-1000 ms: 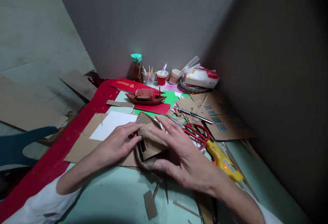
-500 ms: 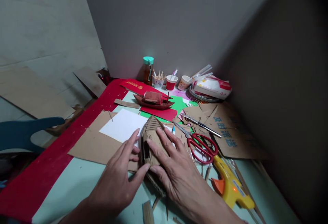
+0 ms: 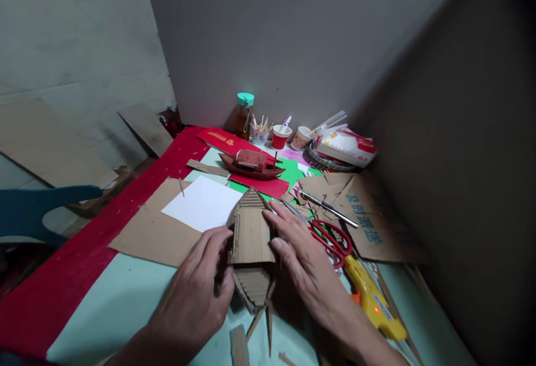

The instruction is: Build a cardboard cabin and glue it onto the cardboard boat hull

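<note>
A cardboard model boat [image 3: 253, 237] with slatted, pointed ends and a flat roof lies between my two hands in front of me. My left hand [image 3: 199, 285] is closed against its left side, with the fingertips partly hidden behind the boat. Along its right side sits my right hand [image 3: 304, 260], its fingers and thumb on the roof's edge. Below the boat are thin cardboard strips [image 3: 239, 345]. A finished reddish-brown model boat [image 3: 252, 165] stands farther back on the table.
Right of my right hand lie red-handled scissors [image 3: 335, 240], a yellow glue gun [image 3: 372, 299] with an orange light, and a craft knife [image 3: 329, 208]. Cardboard [image 3: 368, 226] and white paper [image 3: 203, 204] cover the table. A bottle [image 3: 244, 116] and several cups stand along the wall.
My hands have moved from the roof outward to the boat's sides. My right hand shifted right, uncovering the roof and the near slatted end, and the boat sits straighter.
</note>
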`<state>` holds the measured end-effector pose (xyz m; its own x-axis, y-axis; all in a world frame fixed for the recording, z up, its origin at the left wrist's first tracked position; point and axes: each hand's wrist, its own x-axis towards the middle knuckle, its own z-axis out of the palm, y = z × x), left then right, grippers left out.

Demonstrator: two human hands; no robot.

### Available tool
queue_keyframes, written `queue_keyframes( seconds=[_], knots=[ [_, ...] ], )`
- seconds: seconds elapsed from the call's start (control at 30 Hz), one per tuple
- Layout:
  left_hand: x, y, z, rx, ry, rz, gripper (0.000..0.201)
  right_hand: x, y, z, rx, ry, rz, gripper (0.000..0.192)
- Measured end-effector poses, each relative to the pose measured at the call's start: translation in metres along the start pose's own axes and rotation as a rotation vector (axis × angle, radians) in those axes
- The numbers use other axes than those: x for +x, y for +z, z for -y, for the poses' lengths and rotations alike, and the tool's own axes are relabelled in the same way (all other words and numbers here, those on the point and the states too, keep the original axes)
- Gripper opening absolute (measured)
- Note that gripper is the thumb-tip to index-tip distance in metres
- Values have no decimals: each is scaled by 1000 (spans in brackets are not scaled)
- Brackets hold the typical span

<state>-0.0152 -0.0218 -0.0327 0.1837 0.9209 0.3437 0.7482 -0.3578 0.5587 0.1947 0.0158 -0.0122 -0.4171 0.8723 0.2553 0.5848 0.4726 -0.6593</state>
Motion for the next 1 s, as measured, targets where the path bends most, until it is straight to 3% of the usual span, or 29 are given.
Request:
queue_keyframes(
  seconds=[0.27, 0.37, 0.6, 0.77, 0.9, 1.0],
  knots=[
    [19, -7, -5, -72, -173, 87, 36, 0, -6, -3, -5, 87, -13, 43],
    [21, -5, -4, -60, -200, 59, 36, -2, -8, 0, -21, 76, -22, 42],
    [18, 2, 3, 43, 13, -88, 38, -2, -9, -1, -81, 56, -32, 37],
    [19, 1, 5, 68, 77, -83, 37, -3, -7, -2, -125, 4, -28, 73],
    [19, 1, 4, 107, 117, -77, 46, -2, -8, -2, -177, -40, -10, 50],
    [19, 3, 4, 117, 137, -85, 46, -2, -8, -3, -215, -40, -30, 45]
  ],
)
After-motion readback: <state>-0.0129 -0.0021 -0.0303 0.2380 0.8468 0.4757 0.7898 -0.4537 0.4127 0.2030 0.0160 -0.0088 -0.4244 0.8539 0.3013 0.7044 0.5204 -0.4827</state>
